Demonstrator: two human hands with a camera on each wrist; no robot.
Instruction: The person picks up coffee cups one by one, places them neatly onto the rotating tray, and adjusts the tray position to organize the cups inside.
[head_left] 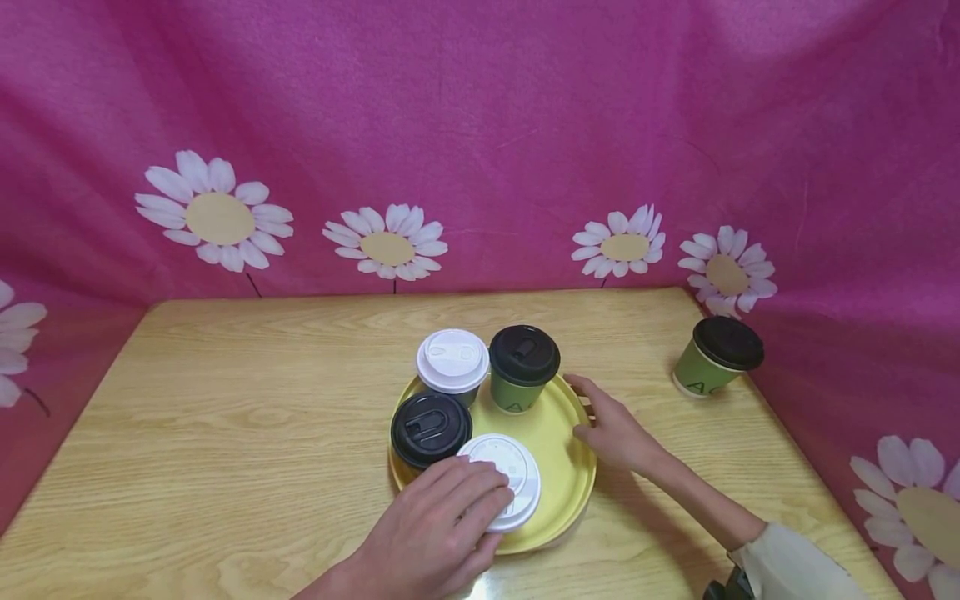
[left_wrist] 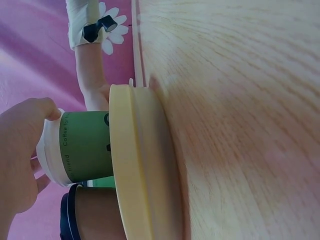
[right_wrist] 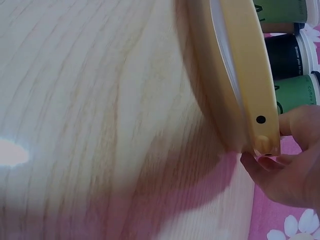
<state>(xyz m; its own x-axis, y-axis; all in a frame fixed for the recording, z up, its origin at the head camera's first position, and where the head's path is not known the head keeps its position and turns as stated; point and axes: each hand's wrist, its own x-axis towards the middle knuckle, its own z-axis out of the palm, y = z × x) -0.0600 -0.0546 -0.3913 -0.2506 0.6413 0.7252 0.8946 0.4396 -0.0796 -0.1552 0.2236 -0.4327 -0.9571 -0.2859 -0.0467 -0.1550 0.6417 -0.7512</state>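
Observation:
My left hand (head_left: 442, 525) grips a green paper coffee cup by its white lid (head_left: 517, 483). In the left wrist view the green cup (left_wrist: 87, 145) stands upright, its base hidden behind the rim of a round yellow tray (left_wrist: 125, 165). My right hand (head_left: 618, 429) pinches the tray's right rim, with digits above and below it in the right wrist view. Also on the tray are a black-lidded cup (head_left: 431, 429) at the left, a dark cup with a white lid (head_left: 452, 360) behind it, and a green cup with a black lid (head_left: 522, 367).
Another green cup with a black lid (head_left: 712, 358) stands apart on the wooden table (head_left: 225, 433), near its right edge. A pink cloth (head_left: 480, 142) with daisies hangs behind and along the sides of the table.

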